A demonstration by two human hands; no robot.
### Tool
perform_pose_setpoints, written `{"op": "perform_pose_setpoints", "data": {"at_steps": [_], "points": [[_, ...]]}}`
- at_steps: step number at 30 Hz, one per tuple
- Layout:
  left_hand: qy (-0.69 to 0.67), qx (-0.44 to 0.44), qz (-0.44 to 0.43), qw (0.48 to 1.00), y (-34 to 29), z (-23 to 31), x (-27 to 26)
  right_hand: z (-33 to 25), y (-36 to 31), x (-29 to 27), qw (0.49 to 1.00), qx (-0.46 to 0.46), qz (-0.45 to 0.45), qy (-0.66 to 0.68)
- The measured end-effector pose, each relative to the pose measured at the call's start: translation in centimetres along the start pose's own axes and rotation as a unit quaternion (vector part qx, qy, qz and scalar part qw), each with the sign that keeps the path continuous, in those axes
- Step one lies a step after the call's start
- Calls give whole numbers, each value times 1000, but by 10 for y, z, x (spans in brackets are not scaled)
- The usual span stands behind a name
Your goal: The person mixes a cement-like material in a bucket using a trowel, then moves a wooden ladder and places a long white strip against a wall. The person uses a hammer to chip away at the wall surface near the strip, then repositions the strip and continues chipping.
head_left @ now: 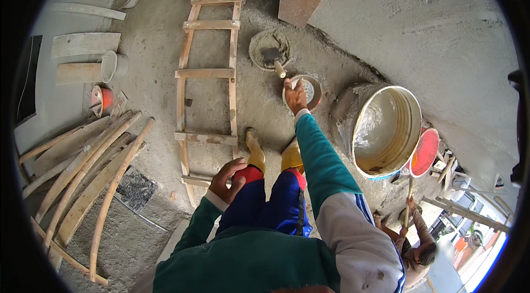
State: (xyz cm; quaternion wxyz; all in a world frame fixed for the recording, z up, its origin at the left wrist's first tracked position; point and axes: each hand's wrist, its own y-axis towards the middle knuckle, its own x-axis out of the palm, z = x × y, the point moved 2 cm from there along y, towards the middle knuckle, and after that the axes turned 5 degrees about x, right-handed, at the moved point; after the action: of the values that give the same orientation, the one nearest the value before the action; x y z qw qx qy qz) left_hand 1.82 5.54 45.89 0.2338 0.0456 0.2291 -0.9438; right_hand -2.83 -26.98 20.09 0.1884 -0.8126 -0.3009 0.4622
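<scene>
My right hand point(296, 96) reaches forward, its fingers closed over the left rim of a small round bowl point(316, 90). Something pale and speckled shows inside this bowl; part of it is hidden under the hand. Just beyond stands a wider tub of wet grey mortar point(280, 38). A trowel point(271, 57) rests in the tub, its dark blade on the mortar and its wooden handle sticking out toward my right hand. My left hand point(225, 180) hovers beside my left knee, empty, with loosely bent fingers apart.
A wooden ladder point(206, 73) lies left of my yellow boots. At right stand a large drum of cloudy water point(406, 127) and a red bucket point(426, 152). Bent poles point(118, 193) and boards lean at left. Another person point(417, 249) grips a pole at lower right.
</scene>
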Motion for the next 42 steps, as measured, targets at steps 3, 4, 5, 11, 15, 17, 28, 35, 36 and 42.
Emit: {"op": "perform_pose_setpoints", "data": {"at_steps": [3, 4, 5, 11, 15, 17, 28, 35, 36, 42], "points": [[-94, 371, -101, 918, 17, 160, -8, -57, -39, 22, 971, -45, -126, -199], [-121, 411, -105, 897, 15, 186, -13, -71, -63, 28, 935, -55, -188, -297], [-110, 436, -131, 884, 11, 215, -19, -86, -87, 38, 877, -67, -224, -420], [-18, 545, -247, 801, 32, 221, -44, -190, -161, 60, 761, -263, -336, -489], [218, 297, -169, 914, 116, 127, -153, -287, -186, 76, 808, -342, -367, -309], [251, 203, -219, 921, 115, 135, -149, -322, -203, 87, 788, -392, -438, -182], [312, 22, 306, 899, 108, 79, -264, -465, -180, 92, 740, -563, -352, -108], [268, -179, 363, 874, 148, 0, -334, -584, -495, -30, 300, -639, -685, 180], [286, -182, 318, 885, 164, 0, -341, -598, -510, -41, 275, -599, -726, 194], [256, -155, 154, 942, 234, -50, -421, -629, -464, 37, 195, -771, -591, -136]]}}
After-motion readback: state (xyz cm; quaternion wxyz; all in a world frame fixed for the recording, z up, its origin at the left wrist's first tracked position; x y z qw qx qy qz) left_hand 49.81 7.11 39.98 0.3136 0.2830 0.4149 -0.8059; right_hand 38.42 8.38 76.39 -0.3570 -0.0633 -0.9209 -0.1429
